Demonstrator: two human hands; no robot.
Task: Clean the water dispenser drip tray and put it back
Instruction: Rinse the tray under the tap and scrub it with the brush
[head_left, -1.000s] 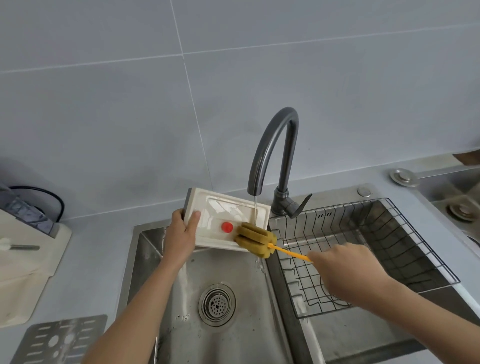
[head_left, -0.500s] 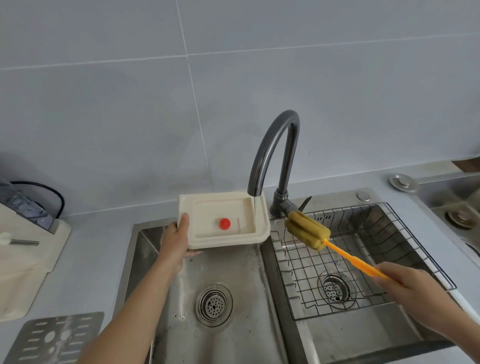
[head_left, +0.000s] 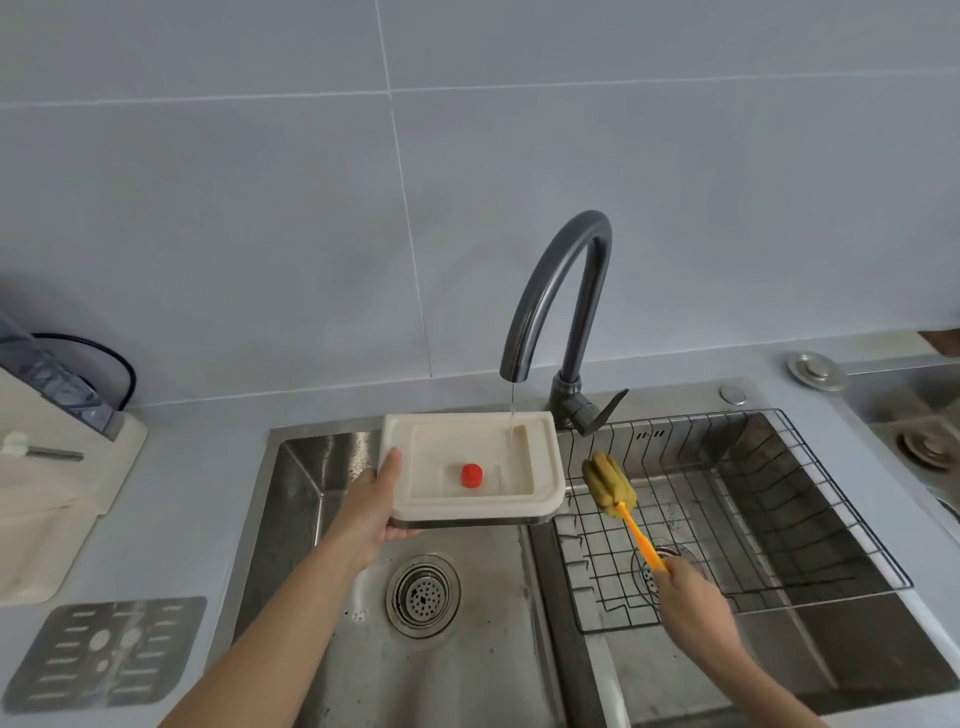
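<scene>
The cream drip tray (head_left: 545, 467), with a red float (head_left: 471, 476) in its middle, is held level over the left sink basin. My left hand (head_left: 371, 501) grips its left edge, thumb on the rim. A thin stream of water from the dark faucet (head_left: 558, 296) falls into the tray's far right corner. My right hand (head_left: 685, 605) holds the orange handle of a sponge brush (head_left: 608, 484), whose yellow head hangs over the wire rack, just right of the tray and apart from it.
The left basin (head_left: 311, 493) has a round drain (head_left: 422, 594). A wire rack (head_left: 779, 519) fills the right basin. The metal grille cover (head_left: 106, 652) lies on the counter at lower left, below a cream appliance (head_left: 47, 499). Round metal fittings (head_left: 815, 370) sit at the far right.
The tray has tipped from facing me to lying level under the stream. My right hand has drawn the sponge brush off the tray and rightward over the rack.
</scene>
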